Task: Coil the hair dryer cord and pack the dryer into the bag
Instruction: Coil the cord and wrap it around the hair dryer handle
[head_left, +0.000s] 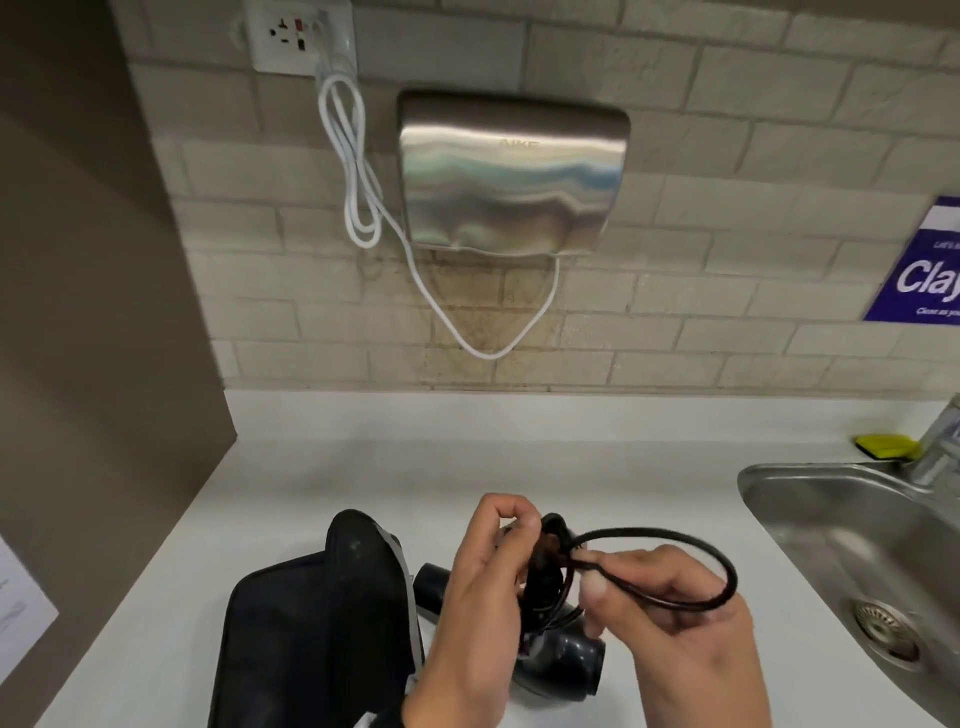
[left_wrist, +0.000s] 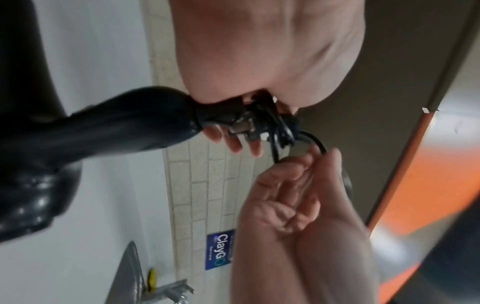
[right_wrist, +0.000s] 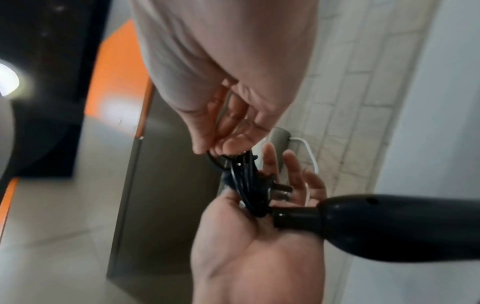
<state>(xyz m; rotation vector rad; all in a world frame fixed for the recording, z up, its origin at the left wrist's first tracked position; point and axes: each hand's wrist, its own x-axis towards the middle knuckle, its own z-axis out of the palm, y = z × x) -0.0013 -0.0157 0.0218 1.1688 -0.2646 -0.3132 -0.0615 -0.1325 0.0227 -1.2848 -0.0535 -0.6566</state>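
- Low centre of the head view: left hand wrapped round the bundled black cord, coils and plug gathered in the palm, index and thumb curled over the top
- In the right wrist view, left fingers partly spread behind the bundle, plug prongs poking out across the palm
- Right hand just right of it, thumb and fingertips pinching one loose loop of cord that arcs out toward the right of the frame and back to the bundle
- Hair dryer under both hands, dark body low against the white desk, handle end reaching up into the left palm
- Black bag lying on the desk at lower left, just beside the dryer, mouth gaping
- Steel sink at right edge, wall-mounted hand dryer upper centre with a white cable looping beside it
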